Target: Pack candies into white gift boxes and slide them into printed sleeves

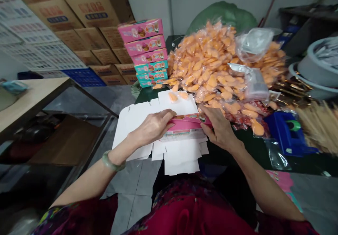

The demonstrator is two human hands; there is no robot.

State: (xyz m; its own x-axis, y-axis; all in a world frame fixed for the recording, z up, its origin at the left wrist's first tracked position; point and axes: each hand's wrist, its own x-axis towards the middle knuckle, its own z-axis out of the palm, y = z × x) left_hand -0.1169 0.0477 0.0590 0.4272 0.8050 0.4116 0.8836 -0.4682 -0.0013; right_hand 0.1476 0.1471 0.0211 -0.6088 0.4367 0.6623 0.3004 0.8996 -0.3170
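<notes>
A pink printed carton (182, 125) lies across flat white cardboard blanks (182, 156) in front of me. My left hand (155, 127) grips its left end, thumb and fingers on either side. On its right end, my right hand (218, 126) holds the carton with fingers over the far edge and thumb on the near side. Two orange pieces in clear wrappers (173, 97) rest on the white card just beyond the carton. Behind them spreads a large heap of wrapped orange pieces (208, 59).
Pink and teal cartons (146, 50) are stacked at the back left. A blue tape dispenser (286, 136) stands on the right beside wooden sticks (317, 122) and grey tubs (319, 62). A wooden-topped table (39, 90) is on the left, with brown boxes (89, 11) behind.
</notes>
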